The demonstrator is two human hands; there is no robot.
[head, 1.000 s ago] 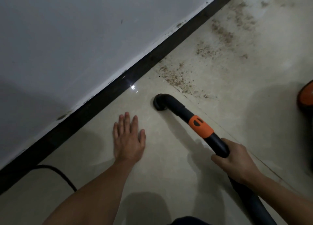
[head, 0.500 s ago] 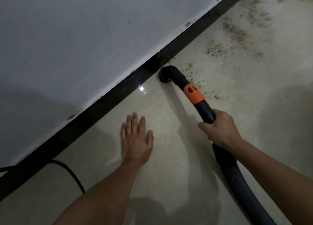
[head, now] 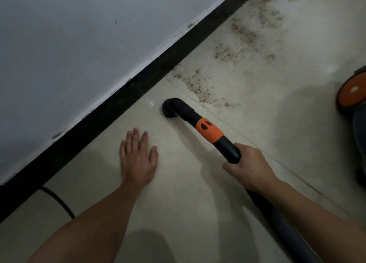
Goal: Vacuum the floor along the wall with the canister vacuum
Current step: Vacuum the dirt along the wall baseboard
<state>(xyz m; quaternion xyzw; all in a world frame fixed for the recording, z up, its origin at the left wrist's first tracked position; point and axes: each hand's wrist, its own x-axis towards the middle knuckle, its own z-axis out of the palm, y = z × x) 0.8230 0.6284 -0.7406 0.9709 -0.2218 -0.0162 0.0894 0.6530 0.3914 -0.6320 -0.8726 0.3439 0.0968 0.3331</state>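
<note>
My right hand [head: 250, 167] grips the black vacuum wand [head: 227, 146] just behind its orange collar [head: 209, 130]. The wand's curved black nozzle [head: 170, 109] sits mouth-down on the beige floor tile, a short way out from the black baseboard [head: 126, 93]. Brown crumbs and dust [head: 200, 88] lie scattered just beyond the nozzle and further along the wall. My left hand [head: 137, 157] rests flat on the floor with fingers straight, left of the nozzle. The ribbed hose [head: 285, 225] runs back under my right forearm.
The grey-white wall [head: 79, 44] fills the upper left. The canister vacuum's orange wheel [head: 352, 93] shows at the right edge. A black cable [head: 59, 203] curves across the floor at the lower left near the baseboard. More dust patches [head: 255, 22] spread at the upper right.
My right hand has pulled the nozzle back from the baseboard toward me, down and right. The left hand has stayed flat on the floor. The canister's wheel has come into view.
</note>
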